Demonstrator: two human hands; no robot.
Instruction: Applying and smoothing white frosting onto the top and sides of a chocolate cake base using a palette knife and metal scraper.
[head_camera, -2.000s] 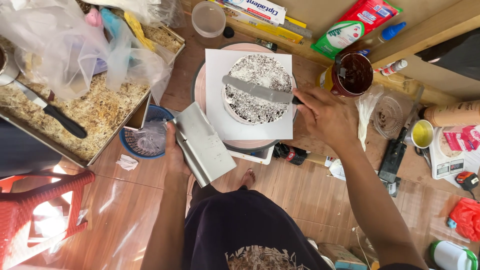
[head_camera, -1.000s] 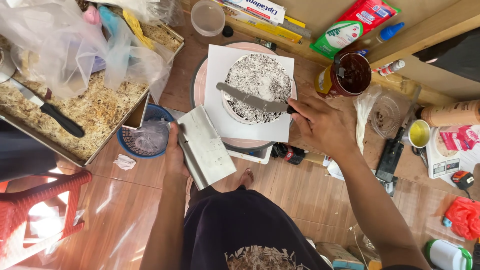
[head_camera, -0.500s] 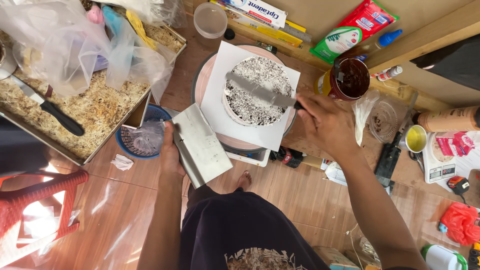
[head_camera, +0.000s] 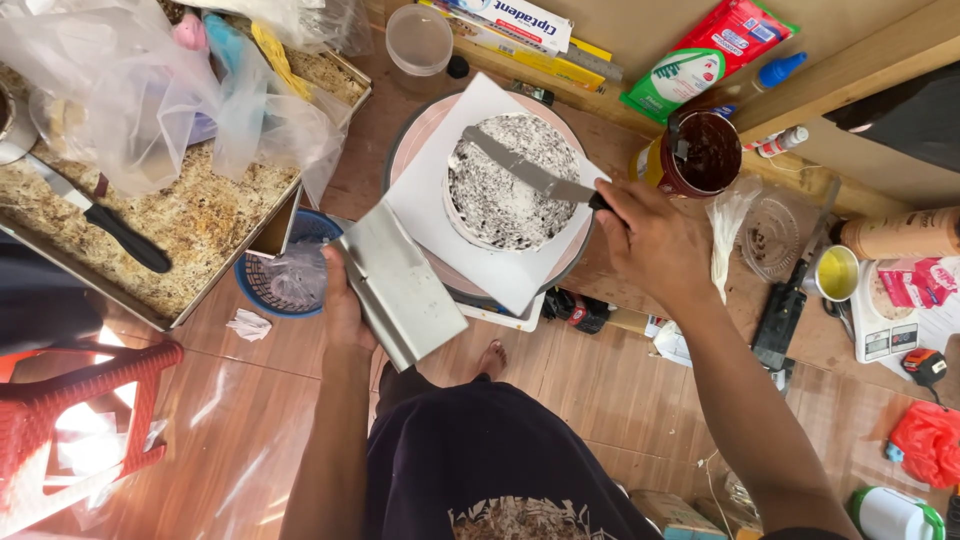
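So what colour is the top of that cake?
The cake is white speckled with dark crumbs, seen in the head view.

Spatula blade (head_camera: 527, 171) swung w/ right hand (head_camera: 652, 240): 2 s ago it lay nearly level across the cake (head_camera: 512, 180) middle, handle end low-right; now it slants from cake's upper-left rim down to the right edge, tip higher and further left. Right hand sits a bit higher, closer to the chocolate cup (head_camera: 706, 152). Left hand (head_camera: 345, 305) w/ metal scraper (head_camera: 398, 283) shifted slightly, scraper tilted a touch more.
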